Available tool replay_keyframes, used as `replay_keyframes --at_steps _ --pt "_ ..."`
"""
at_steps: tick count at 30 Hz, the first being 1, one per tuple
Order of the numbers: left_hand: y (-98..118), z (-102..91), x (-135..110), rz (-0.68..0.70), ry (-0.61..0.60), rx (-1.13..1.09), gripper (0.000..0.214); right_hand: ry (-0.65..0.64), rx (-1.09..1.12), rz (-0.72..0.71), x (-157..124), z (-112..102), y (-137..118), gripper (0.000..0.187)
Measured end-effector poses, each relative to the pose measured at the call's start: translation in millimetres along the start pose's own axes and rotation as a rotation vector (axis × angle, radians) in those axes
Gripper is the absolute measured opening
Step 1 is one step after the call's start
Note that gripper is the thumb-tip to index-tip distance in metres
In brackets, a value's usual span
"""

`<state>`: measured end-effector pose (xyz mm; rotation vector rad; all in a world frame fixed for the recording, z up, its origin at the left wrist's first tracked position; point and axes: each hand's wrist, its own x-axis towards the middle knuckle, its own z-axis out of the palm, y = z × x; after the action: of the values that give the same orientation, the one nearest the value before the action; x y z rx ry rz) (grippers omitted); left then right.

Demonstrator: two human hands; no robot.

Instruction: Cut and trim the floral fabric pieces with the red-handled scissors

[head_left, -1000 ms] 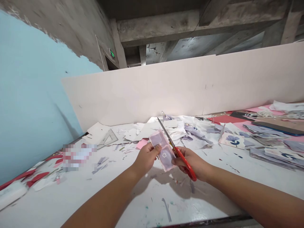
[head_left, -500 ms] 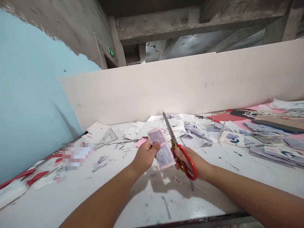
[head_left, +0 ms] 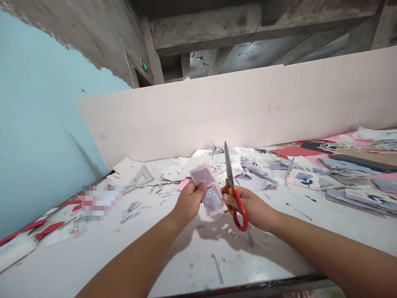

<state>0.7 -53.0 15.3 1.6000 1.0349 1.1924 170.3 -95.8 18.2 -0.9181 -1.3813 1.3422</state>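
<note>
Between the thumb and fingers of my left hand [head_left: 190, 199] is a small pink-bordered piece [head_left: 214, 202] with lilac panels and a little white flower; whether it is paper or cloth I cannot tell. It is held tilted above the table. My right hand [head_left: 248, 203] is closed around a pair of scissors [head_left: 229, 165] with red and yellow handles. Their blades point up and away from me and look closed. The right fingertips touch or nearly touch the piece's right edge.
Scraps and offcuts litter the white table [head_left: 130, 252]. A clear set square [head_left: 143, 177] lies at the back left. Stacked lilac pieces [head_left: 356, 203] and a flower-printed piece [head_left: 302, 179] lie to the right. A pale partition [head_left: 186, 120] stands behind; red scraps [head_left: 49, 229] lie left.
The scissors have turned more upright, their tips swinging right, and the handles have shifted slightly left. The right fingers have come to the piece's edge. The piece has tilted a little.
</note>
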Motion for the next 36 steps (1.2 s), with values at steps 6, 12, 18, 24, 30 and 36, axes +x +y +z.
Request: replay_keyframes --at_steps 6,12,18,24,30,36 --pt "6 1.2 -3 0.006 -0.002 -0.081 0.038 0.025 0.149 0.078 1 -2 1 0.039" --pt "13 5.3 -12 -0.017 -0.127 -0.038 0.034 -0.034 0.250 0.062 3 -6 2 0.038" --pt "17 8.2 -16 -0.017 -0.185 -0.075 0.030 -0.042 0.232 0.098 3 -5 0 0.037" --pt "16 9.0 -15 -0.007 -0.177 -0.070 0.031 -0.045 0.234 0.093 2 -3 0 0.041" --pt "14 5.6 -12 -0.001 -0.134 -0.055 0.034 -0.046 0.145 0.044 0 -4 3 0.041" --pt "9 0.2 -3 0.013 0.048 -0.071 0.037 -0.054 0.033 0.030 0 -13 21 0.060"
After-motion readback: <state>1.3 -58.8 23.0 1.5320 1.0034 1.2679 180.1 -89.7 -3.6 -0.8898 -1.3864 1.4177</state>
